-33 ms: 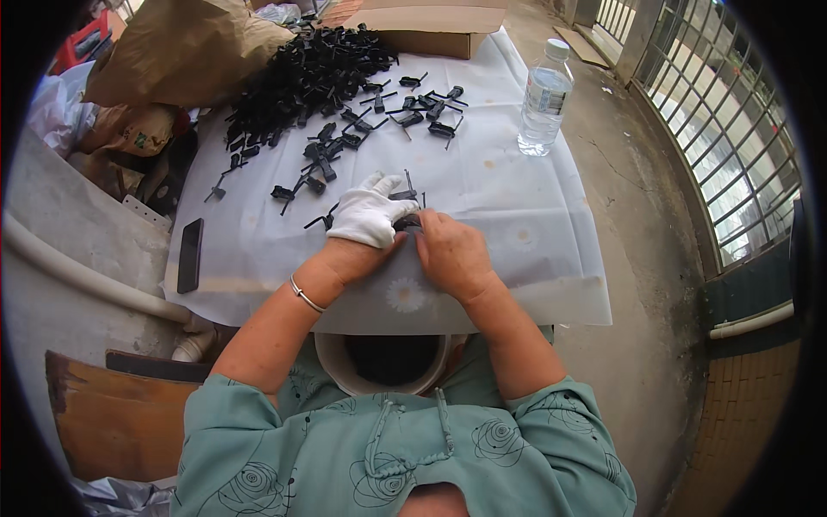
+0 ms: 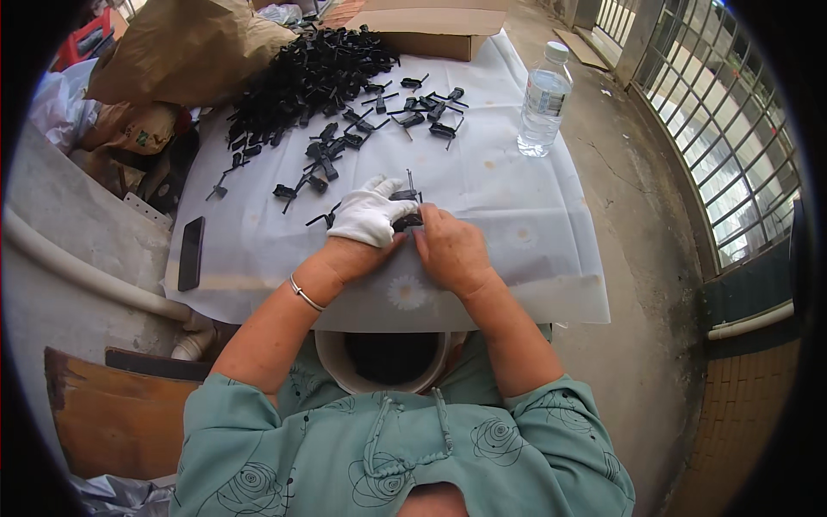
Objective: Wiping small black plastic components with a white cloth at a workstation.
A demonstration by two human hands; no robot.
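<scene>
In a white glove, my left hand [image 2: 368, 213] rests near the middle of the table, its fingers curled round a small black plastic part [image 2: 407, 221]. Bare, my right hand [image 2: 454, 250] pinches the same part from the right, and the fingers of both hands hide most of it. Just beyond the fingertips lies another black part [image 2: 403, 195] with a thin prong pointing away from me. One more black part [image 2: 325, 219] pokes out at the left side of the glove. Several similar parts with thin arms [image 2: 323, 155] are scattered farther off.
A large heap of black parts [image 2: 319, 73] covers the far left of the table beside a brown paper bag [image 2: 185, 52]. An open cardboard box [image 2: 422, 43] stands behind. A water bottle [image 2: 544, 103] is at right, a phone [image 2: 191, 254] at left. Below the near edge sits a bucket [image 2: 332, 362].
</scene>
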